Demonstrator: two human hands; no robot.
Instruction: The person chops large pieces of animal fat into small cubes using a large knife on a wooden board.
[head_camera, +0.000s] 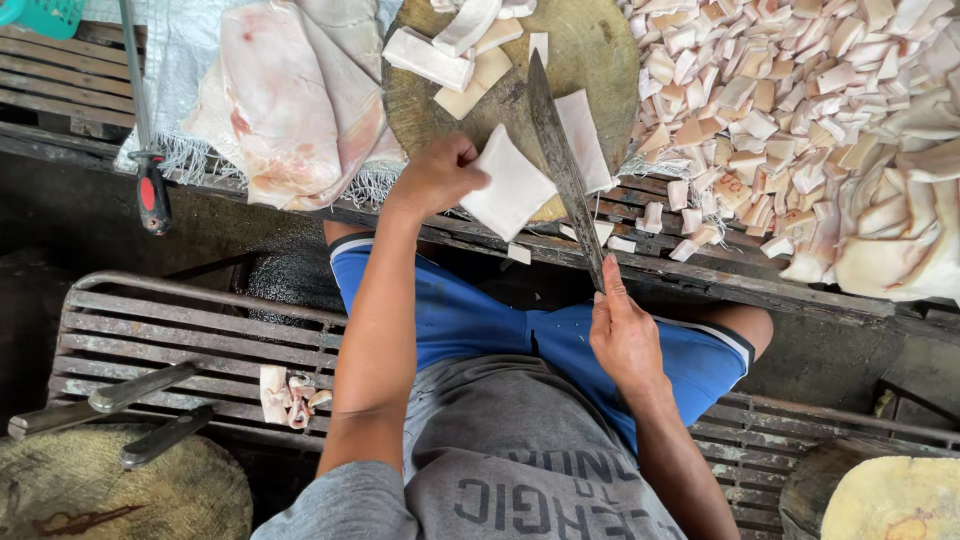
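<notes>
My left hand (437, 175) grips a flat white slab of pork fat (512, 186) at the near edge of a round wooden chopping block (590, 45). My right hand (622, 335) holds the handle of a long cleaver (560, 160), whose blade stands edge-down between that slab and another white slab (585, 140) to its right. Several cut white strips (450, 50) lie at the back of the block.
A large heap of small fat pieces (800, 100) fills the right side. Big pale slabs of skin (290, 100) lie on a sack at the left. A red-handled sharpening steel (150, 190) hangs nearby. Two knives (130, 390) rest on the metal bench (160, 330) beside round blocks.
</notes>
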